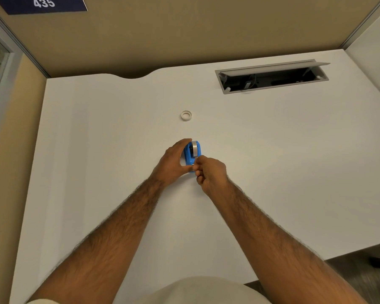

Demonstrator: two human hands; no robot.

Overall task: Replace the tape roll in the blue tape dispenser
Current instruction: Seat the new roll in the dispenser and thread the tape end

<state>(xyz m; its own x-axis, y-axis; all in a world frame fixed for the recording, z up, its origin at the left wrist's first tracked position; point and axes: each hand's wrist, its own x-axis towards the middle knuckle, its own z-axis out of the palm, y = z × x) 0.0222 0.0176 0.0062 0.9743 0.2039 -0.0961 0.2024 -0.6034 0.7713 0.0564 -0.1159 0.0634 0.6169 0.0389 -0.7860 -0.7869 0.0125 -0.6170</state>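
A small blue tape dispenser [193, 152] stands on the white desk [97, 150] near its middle, with a tape roll showing in its top. My left hand [173, 163] wraps the dispenser's left side and holds it. My right hand [208, 172] is at the dispenser's near end, thumb and fingers pinched on the tape end by the cutter. A white tape ring [186, 115] lies flat on the desk a little beyond the dispenser, apart from both hands.
An open cable hatch [272, 76] with wires inside sits at the desk's far right. Tan partition walls close off the back and left. The desk's near right edge drops off to the floor.
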